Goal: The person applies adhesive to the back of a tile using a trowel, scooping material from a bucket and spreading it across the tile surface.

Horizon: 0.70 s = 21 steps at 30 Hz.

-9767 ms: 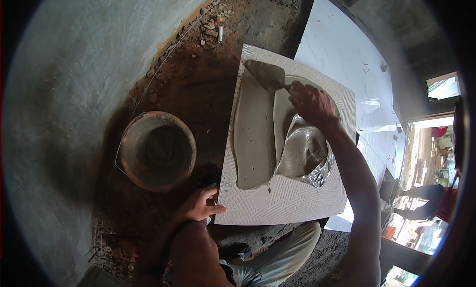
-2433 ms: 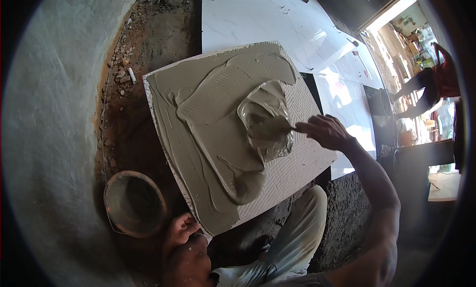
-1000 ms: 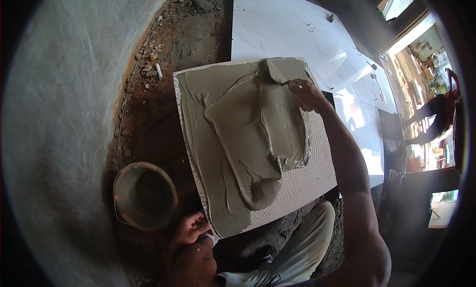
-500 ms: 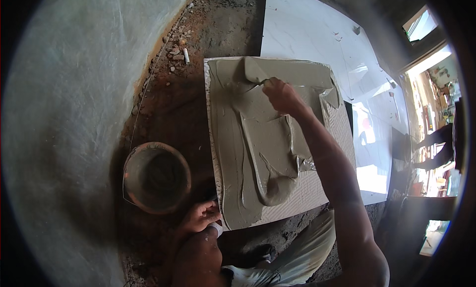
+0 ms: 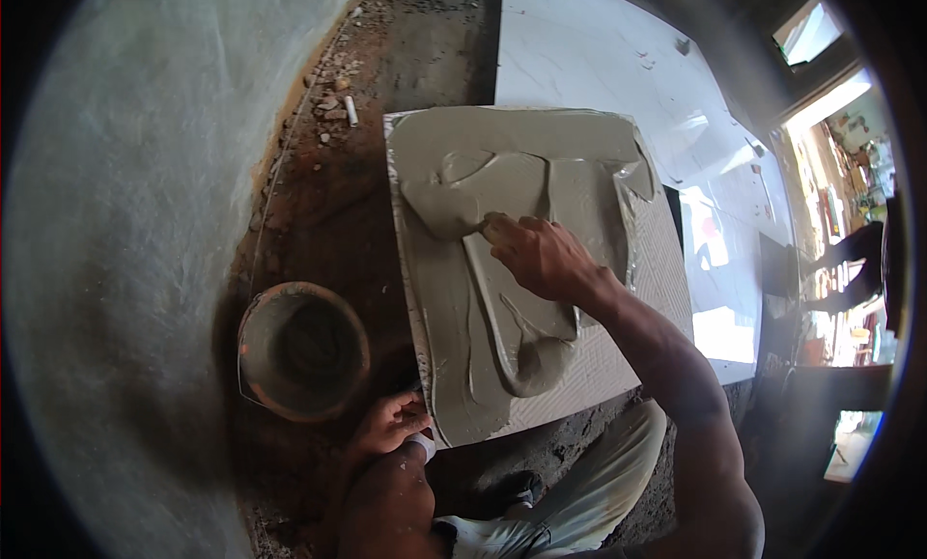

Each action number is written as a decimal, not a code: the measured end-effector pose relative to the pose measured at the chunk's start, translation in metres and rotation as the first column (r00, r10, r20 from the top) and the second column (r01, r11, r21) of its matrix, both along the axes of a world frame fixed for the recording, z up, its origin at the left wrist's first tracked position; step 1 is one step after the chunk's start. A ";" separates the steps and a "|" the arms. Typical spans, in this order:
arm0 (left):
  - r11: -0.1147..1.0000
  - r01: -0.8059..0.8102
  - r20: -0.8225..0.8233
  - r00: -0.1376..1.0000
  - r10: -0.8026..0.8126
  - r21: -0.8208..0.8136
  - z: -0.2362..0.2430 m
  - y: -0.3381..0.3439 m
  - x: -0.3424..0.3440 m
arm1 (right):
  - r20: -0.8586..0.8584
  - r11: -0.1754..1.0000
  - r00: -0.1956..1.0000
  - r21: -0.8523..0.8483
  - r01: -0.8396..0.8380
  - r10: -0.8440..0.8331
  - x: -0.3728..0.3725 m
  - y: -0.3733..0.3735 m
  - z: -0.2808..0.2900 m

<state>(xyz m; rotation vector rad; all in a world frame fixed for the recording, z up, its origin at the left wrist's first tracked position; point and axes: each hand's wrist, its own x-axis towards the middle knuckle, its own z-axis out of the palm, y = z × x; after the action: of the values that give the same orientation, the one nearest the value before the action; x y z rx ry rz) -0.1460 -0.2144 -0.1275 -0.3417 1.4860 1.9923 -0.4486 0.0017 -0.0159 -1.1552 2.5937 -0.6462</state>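
A large tile (image 5: 618, 351) lies with its ridged back up, mostly coated in wet grey mortar (image 5: 521, 192). Closed around a trowel handle, my right hand (image 5: 550, 258) is over the middle of the coat. The trowel blade (image 5: 439, 209), smeared with mortar, lies against the coat near the tile's left side. Raised ridges and a thick lump of mortar (image 5: 541, 366) stand nearer to me. My left hand (image 5: 394, 421) is low, with bent fingers pressed together at the tile's left edge close to its near corner; their undersides are hidden.
A round bucket (image 5: 304, 351) with grey residue inside stands left of the tile. Beyond are glossy white tiles (image 5: 599, 57). A grey wall (image 5: 126, 221) bounds the left, with rubble (image 5: 333, 105) and a string along its foot. My bent leg (image 5: 599, 472) is at the near side.
My right hand has drawn the trowel from the tile's far edge toward me and slightly left, leaving the far strip smoother and curved ridges behind. My left hand stays at the edge.
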 end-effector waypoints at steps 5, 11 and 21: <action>0.999 -0.037 0.039 0.999 0.037 -0.012 -0.004 -0.007 0.002 | -0.229 0.939 0.950 0.224 0.262 -0.211 -0.034 0.027 -0.007; 0.995 -0.066 0.028 0.998 0.065 0.070 -0.007 -0.001 -0.001 | -0.372 0.765 0.769 0.198 0.613 -0.520 -0.066 0.122 -0.025; 0.996 -0.070 0.068 0.995 0.067 0.051 -0.008 -0.003 0.002 | 0.071 0.630 0.632 0.223 0.744 -0.772 -0.068 0.254 0.042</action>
<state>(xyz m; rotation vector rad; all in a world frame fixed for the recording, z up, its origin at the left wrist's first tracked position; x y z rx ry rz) -0.1438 -0.2173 -0.1354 -0.4369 1.3943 2.0502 -0.5170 0.2555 0.0258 0.1352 2.8471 -0.5913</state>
